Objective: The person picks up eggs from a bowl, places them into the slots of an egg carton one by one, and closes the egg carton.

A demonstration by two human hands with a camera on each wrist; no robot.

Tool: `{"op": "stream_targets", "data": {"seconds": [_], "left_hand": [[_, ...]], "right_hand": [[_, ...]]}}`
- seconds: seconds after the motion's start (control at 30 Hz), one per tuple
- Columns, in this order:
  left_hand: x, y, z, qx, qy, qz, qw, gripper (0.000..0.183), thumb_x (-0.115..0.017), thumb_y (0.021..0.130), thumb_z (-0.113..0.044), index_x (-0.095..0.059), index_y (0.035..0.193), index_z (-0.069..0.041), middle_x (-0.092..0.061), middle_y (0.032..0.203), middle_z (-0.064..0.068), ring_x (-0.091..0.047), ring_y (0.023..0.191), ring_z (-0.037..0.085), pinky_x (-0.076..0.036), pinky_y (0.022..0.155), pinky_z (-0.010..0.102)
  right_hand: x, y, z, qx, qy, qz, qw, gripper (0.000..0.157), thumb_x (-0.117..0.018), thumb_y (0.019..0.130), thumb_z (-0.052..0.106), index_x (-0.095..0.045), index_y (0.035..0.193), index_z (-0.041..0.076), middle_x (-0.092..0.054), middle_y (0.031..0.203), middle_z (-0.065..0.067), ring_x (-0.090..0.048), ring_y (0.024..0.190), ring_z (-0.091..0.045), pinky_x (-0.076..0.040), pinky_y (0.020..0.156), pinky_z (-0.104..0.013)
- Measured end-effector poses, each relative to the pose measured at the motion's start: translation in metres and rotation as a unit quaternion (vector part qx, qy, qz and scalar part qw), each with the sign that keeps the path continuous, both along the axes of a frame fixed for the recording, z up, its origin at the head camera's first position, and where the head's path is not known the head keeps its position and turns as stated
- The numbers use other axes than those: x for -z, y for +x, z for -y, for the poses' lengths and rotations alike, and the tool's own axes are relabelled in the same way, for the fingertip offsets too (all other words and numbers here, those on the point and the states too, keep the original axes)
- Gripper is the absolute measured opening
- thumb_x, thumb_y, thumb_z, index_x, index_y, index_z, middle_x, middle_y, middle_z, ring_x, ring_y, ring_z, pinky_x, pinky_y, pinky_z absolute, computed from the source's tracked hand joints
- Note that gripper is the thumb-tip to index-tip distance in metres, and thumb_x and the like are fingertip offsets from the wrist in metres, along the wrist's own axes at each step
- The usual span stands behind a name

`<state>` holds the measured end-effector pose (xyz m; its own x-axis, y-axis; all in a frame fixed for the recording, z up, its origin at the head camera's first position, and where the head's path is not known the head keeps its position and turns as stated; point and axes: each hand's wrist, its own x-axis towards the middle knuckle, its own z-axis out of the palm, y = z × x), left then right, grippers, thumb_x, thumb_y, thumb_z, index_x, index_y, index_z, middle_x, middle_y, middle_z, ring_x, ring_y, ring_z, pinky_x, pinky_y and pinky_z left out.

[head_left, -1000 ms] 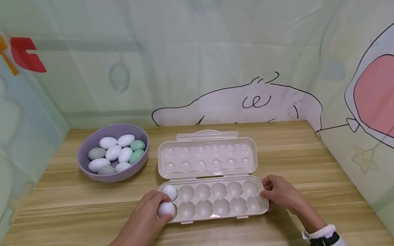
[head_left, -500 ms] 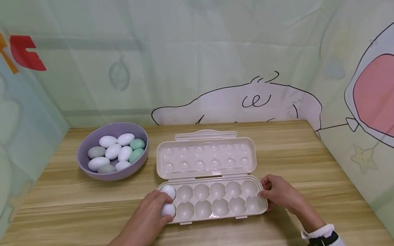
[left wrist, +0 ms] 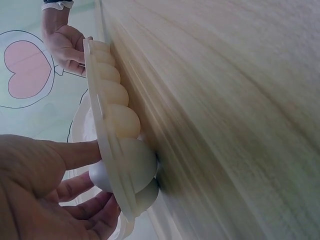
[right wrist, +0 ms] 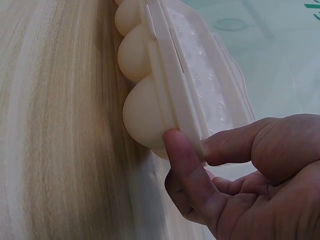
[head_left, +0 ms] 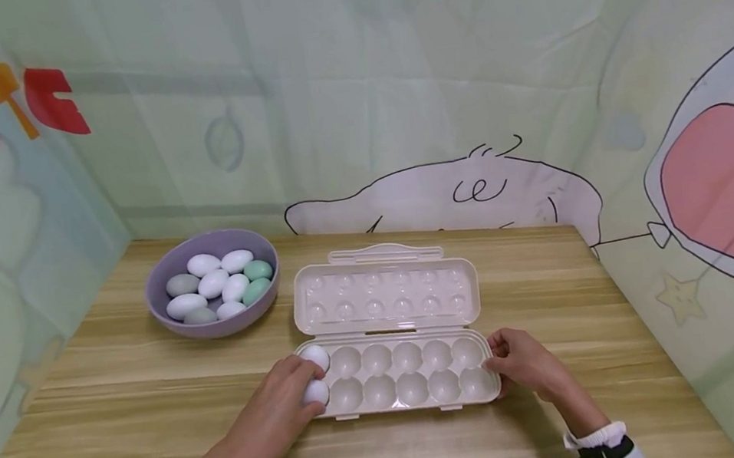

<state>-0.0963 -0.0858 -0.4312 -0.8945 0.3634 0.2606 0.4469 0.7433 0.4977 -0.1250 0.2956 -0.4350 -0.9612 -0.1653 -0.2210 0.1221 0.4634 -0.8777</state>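
In the head view, the left hand [head_left: 275,403] holds a white, smooth, oval egg [head_left: 316,393] in the near left cup of an open beige plastic egg carton [head_left: 404,408] on the wood-grain desk [head_left: 158,442]. The left wrist view shows thumb and fingers straddling the egg, probably slippery, perhaps fragile: grasp its sides gently. In the right wrist view, the right hand [right wrist: 250,185] pinches the carton's end rim, seemingly light, fairly stiff, good for steadying.
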Motion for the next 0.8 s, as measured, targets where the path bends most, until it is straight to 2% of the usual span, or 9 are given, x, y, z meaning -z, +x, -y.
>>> {"op": "stream_targets", "data": {"seconds": [0.27,0.5,0.67,0.8], "left_hand": [[-0.0005,-0.0016,0.0003,-0.004,-0.009,-0.002,0.9999,0.027,-0.087,0.082,-0.012,-0.072,0.104,-0.010,-0.065,0.105,0.004,-0.063,0.099,0.023,-0.055,0.086,0.046],[-0.0017,-0.0014,0.0006,-0.009,-0.017,-0.011,0.9998,0.023,-0.086,0.083,-0.012,-0.072,0.101,-0.010,-0.066,0.104,0.004,-0.064,0.098,0.023,-0.055,0.085,0.047],[-0.0034,-0.0008,0.0004,-0.019,-0.031,-0.024,0.9990,0.024,-0.087,0.082,-0.014,-0.073,0.101,-0.010,-0.068,0.105,0.005,-0.064,0.100,0.026,-0.055,0.084,0.048],[-0.0080,-0.0017,0.0018,-0.021,-0.043,-0.052,0.9975,0.023,-0.087,0.082,-0.016,-0.074,0.101,-0.010,-0.069,0.104,0.004,-0.064,0.100,0.027,-0.053,0.087,0.048]], "right_hand": [[0.0012,0.0026,-0.0019,-0.005,-0.022,0.004,1.000,0.021,-0.064,0.089,-0.012,-0.052,0.105,-0.017,-0.061,0.082,-0.013,-0.065,0.061,-0.022,-0.059,0.052,-0.035],[0.0030,0.0036,-0.0011,-0.006,-0.037,0.018,0.999,0.020,-0.061,0.090,-0.013,-0.050,0.105,-0.017,-0.062,0.081,-0.013,-0.065,0.059,-0.020,-0.058,0.051,-0.032],[0.0034,0.0040,-0.0012,-0.002,-0.039,0.018,0.999,0.020,-0.061,0.090,-0.013,-0.049,0.105,-0.017,-0.061,0.082,-0.012,-0.065,0.060,-0.021,-0.058,0.052,-0.033],[0.0037,0.0040,-0.0017,0.002,-0.036,0.015,0.999,0.021,-0.062,0.089,-0.013,-0.050,0.105,-0.017,-0.061,0.082,-0.013,-0.065,0.060,-0.021,-0.059,0.051,-0.034]]}}
